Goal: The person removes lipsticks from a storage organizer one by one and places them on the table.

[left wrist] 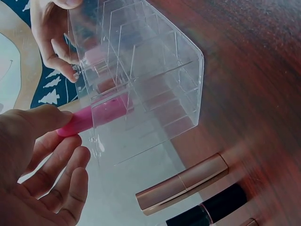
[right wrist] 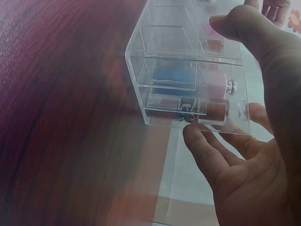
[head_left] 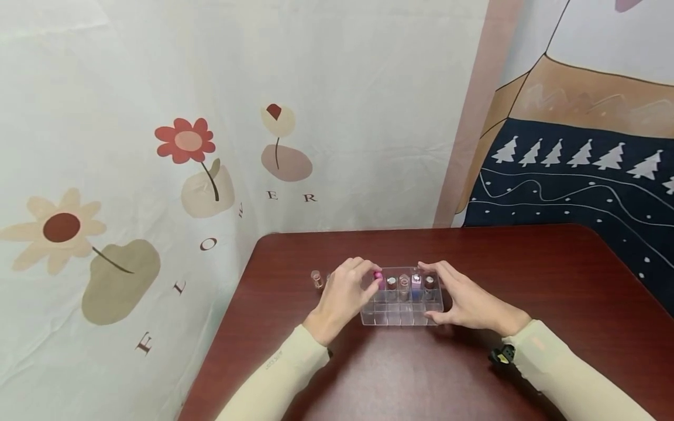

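A clear plastic lipstick organizer (head_left: 394, 317) stands on the table with rows of small compartments. With thumb and fingertips, my left hand (head_left: 342, 292) pinches the top of a pink lipstick tube (left wrist: 89, 119), whose lower part is inside a compartment at the left end. My right hand (head_left: 466, 298) holds the organizer's right end, thumb at the near side and fingers at the far side. More tubes stand in the back row: one with a pale pink cap and blue body (right wrist: 214, 85), a brown-capped clear one (right wrist: 214, 112), and others beside them.
Left of the organizer, partly hidden by my left hand in the head view, are a shiny bronze lipstick tube (left wrist: 183, 183) and a black tube (left wrist: 225, 202). A small clear-and-brown tube (head_left: 317, 279) is also there. Patterned cloth (head_left: 368, 117) hangs behind the brown table (head_left: 526, 263).
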`<action>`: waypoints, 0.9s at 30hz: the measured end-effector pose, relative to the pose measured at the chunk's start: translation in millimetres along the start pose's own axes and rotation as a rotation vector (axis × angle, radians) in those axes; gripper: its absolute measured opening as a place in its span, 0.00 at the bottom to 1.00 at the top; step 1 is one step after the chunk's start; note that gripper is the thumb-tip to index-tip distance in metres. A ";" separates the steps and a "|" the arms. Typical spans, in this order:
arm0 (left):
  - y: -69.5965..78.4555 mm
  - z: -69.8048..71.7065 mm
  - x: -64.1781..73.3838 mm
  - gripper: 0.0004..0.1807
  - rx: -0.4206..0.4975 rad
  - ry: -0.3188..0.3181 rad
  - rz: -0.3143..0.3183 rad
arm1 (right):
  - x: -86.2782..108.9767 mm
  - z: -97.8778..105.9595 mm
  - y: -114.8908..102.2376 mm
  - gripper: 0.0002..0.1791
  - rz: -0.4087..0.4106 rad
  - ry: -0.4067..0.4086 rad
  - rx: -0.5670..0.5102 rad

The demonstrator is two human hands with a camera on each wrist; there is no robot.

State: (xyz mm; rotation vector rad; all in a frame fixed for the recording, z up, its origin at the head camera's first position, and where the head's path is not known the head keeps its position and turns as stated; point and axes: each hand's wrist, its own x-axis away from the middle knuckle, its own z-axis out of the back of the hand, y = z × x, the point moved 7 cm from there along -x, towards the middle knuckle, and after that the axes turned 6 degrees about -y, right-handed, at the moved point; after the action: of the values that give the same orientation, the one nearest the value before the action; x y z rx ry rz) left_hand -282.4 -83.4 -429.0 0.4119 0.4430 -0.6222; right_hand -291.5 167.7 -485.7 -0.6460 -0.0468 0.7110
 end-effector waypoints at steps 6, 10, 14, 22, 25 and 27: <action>1.6 4.9 1.4 0.10 0.013 0.030 -0.020 | 0.8 -0.9 0.8 0.57 -0.001 -0.007 0.009; 2.5 10.5 1.8 0.12 0.032 0.061 -0.033 | -0.7 -1.0 0.4 0.58 0.013 0.001 0.024; 0.9 13.9 3.0 0.11 0.050 0.067 -0.032 | -1.0 -1.1 0.7 0.57 0.020 0.008 0.034; -1.7 24.7 5.4 0.10 0.095 0.074 -0.038 | 0.8 0.0 0.7 0.56 0.024 0.016 0.032; -2.7 30.8 6.6 0.11 0.096 0.103 -0.046 | 0.9 0.5 0.5 0.57 0.034 0.023 0.028; -3.9 34.4 8.2 0.11 0.093 0.126 -0.051 | 1.2 0.3 0.4 0.58 0.042 0.026 0.029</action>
State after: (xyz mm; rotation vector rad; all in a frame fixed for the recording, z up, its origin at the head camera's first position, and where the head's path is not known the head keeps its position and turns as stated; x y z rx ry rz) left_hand -269.7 -106.9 -405.6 0.5321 0.5474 -0.6699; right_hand -290.9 168.8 -485.9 -0.6295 0.0015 0.7419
